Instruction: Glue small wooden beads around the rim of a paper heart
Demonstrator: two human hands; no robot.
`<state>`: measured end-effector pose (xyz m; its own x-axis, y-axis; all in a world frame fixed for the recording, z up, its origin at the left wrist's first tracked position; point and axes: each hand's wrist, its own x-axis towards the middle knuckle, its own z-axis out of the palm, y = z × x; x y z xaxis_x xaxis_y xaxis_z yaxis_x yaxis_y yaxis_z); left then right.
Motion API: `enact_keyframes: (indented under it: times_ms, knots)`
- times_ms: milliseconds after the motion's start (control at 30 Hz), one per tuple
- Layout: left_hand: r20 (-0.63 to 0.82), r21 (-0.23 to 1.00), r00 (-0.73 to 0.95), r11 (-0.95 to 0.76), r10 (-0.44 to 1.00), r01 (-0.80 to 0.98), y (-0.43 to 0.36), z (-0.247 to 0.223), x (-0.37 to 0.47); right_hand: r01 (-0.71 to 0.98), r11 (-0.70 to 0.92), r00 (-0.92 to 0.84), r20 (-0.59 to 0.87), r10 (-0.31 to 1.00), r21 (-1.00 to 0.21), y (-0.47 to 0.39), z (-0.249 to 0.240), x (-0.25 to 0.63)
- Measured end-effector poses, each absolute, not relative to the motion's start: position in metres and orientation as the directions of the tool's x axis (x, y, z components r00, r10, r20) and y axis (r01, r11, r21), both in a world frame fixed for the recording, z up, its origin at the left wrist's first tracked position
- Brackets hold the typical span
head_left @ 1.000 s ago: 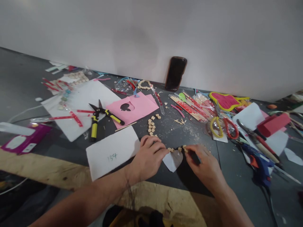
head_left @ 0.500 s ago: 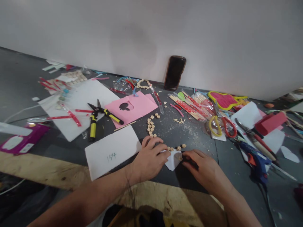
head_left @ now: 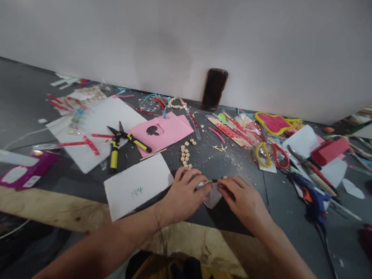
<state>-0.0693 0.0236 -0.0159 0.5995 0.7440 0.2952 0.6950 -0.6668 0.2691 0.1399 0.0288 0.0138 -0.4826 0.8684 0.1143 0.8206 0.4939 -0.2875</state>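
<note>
A small white paper piece [head_left: 213, 197] lies on the dark table between my hands, near its front edge. My left hand [head_left: 187, 190] rests at its left side, fingers curved, thumb and fingertips closed at the paper's edge. At the top right corner is my right hand [head_left: 241, 195], its thumb and forefinger pinched; whatever is between them is too small to make out. Small beige bead clusters [head_left: 208, 182] sit along the paper's top edge, partly covered by my fingers. Behind my left hand more beige clusters [head_left: 185, 153] form a curved row.
Yellow-black pliers [head_left: 117, 143], pink paper [head_left: 171, 131] and a white card marked 154 [head_left: 138, 188] lie left. A phone [head_left: 215, 90] leans on the wall. Sticks [head_left: 228, 131], scissors [head_left: 270, 153], red-handled pliers [head_left: 316, 174] and a blue glue gun [head_left: 315, 197] are right.
My right hand has moved left and slightly up, onto the paper's top right corner, and now covers bead clusters seen there before. My left hand has barely shifted.
</note>
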Motion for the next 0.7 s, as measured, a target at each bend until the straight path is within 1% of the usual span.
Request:
enact_keyframes:
  times_ms: [167, 567, 700]
  knots:
    - [0.295, 0.245, 0.600, -0.666, 0.744, 0.705, 0.0241, -0.0153, -0.0690, 0.811, 0.541, -0.525, 0.131, 0.841, -0.224, 0.0380, 0.0114, 0.1337]
    - [0.310, 0.212, 0.601, -0.670, 0.737, 0.711, 0.0240, -0.0198, -0.0675, 0.807, 0.547, -0.529, 0.139, 0.837, -0.222, 0.0404, 0.0082, 0.1331]
    - [0.301, 0.222, 0.602, -0.668, 0.740, 0.711, 0.0241, -0.0190, -0.0674, 0.812, 0.540, -0.531, 0.104, 0.841, -0.222, 0.0402, 0.0063, 0.1333]
